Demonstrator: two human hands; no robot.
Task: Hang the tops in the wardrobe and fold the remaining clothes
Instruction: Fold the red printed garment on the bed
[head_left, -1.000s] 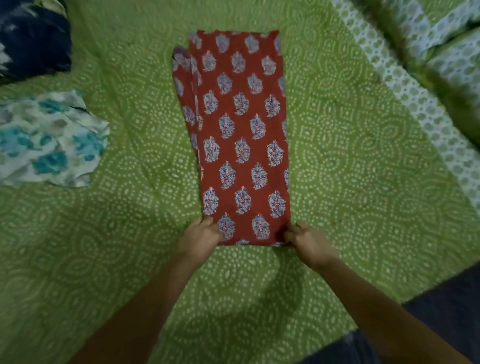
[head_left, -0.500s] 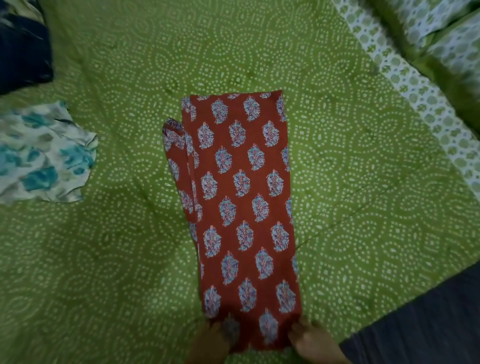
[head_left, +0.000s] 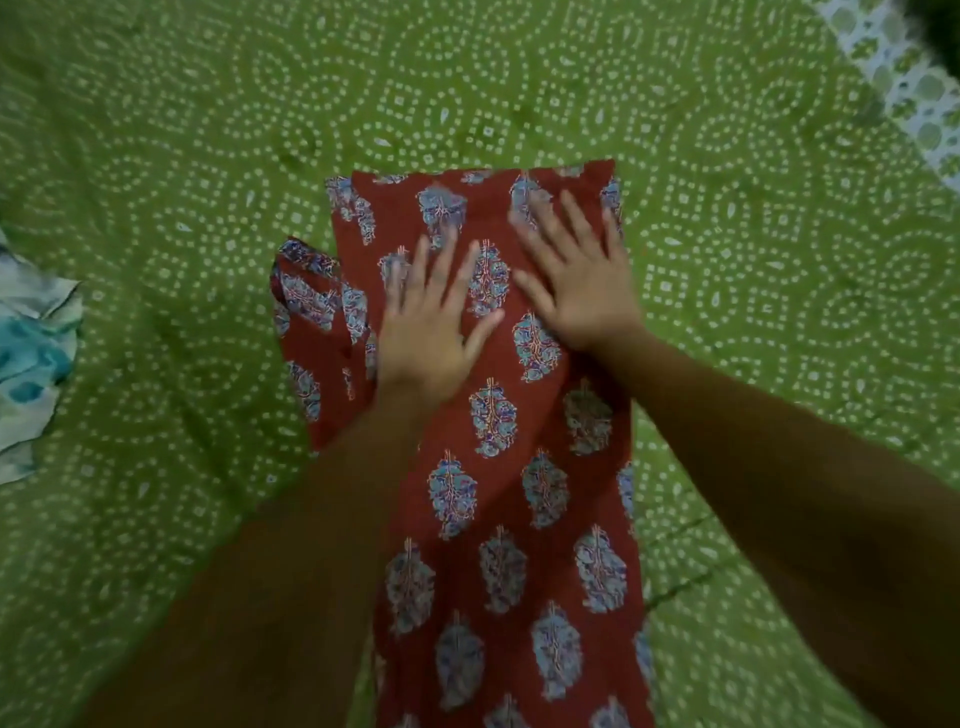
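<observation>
**Both hands flat on the red printed garment**

Our left hand (head_left: 426, 332) lies palm down on the red printed garment (head_left: 519, 467), fingers straight and spread, gripping nothing; it only presses on the cloth. Its fingertips point away from us, and the thumb angles out to the right. Just beside it, a little farther up the cloth, our right hand (head_left: 576, 280) rests the same way: flat, fingers fanned, palm on the fabric, nothing held. The two hands sit close together without overlapping, both on the far half of the garment, and our bare forearms run back from them toward the near edge of the view, partly covering the cloth's sides.

We see the garment laid out lengthwise as a long narrow strip, red with rows of blue-grey leaf-shaped motifs. Its far end is a fairly straight edge just beyond the right hand's fingertips; its near end runs out of view at the bottom. On the left side, next to our left hand, an under layer of the same cloth sticks out past the top layer, so the edges do not line up there.

The garment lies on a green bedspread (head_left: 182, 156) patterned with white dotted circles. At the left edge a white and turquoise floral garment (head_left: 31, 353) lies crumpled, well apart from the red one. At the far right corner we can see a white and green patterned border (head_left: 904, 83) of the bedding.
</observation>
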